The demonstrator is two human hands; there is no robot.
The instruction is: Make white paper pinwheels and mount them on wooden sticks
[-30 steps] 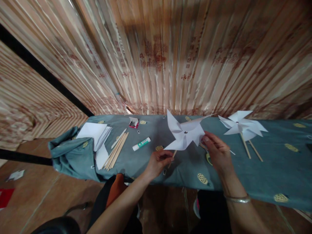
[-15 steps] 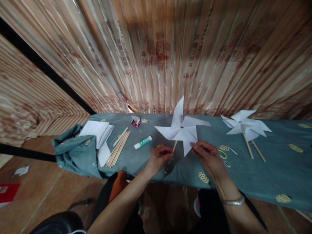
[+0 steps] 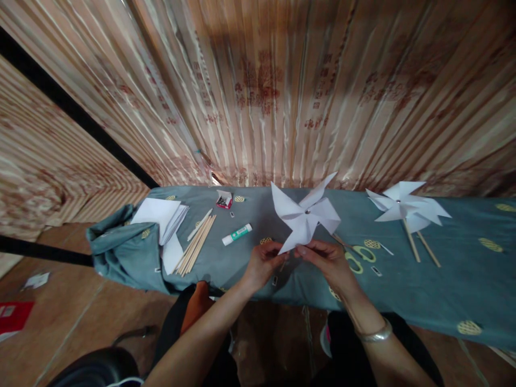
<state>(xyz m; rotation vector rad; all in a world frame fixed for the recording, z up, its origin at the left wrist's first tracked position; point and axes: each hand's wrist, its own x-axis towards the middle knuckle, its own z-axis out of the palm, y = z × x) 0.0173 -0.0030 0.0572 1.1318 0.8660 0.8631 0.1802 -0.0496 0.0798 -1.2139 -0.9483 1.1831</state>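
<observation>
A white paper pinwheel point(image 3: 300, 226) with a shiny pin at its centre is held up over the table, tilted toward me. My left hand point(image 3: 262, 267) is closed in a pinch at its lower end, where only a little of the wooden stick shows. Close beside it, my right hand point(image 3: 327, 264) has thumb and fingers pressed together just below the lower blade. The fingertips of both hands nearly meet, and the blade hides part of what they grip. Just right of the right hand lie scissors point(image 3: 364, 253) with pale green handles.
Two more pinwheels point(image 3: 403, 201) lie overlapping on the green tablecloth point(image 3: 435, 290) at the right. To the left are a glue stick point(image 3: 237, 235), a small red box point(image 3: 224, 199) of pins, several wooden sticks point(image 3: 197, 244) and stacked white paper point(image 3: 155, 215). A curtain point(image 3: 258, 107) hangs behind.
The pinwheel's blades have turned and it sits slightly further right. My right hand has moved left and down from a blade tip toward my left hand, uncovering the scissors.
</observation>
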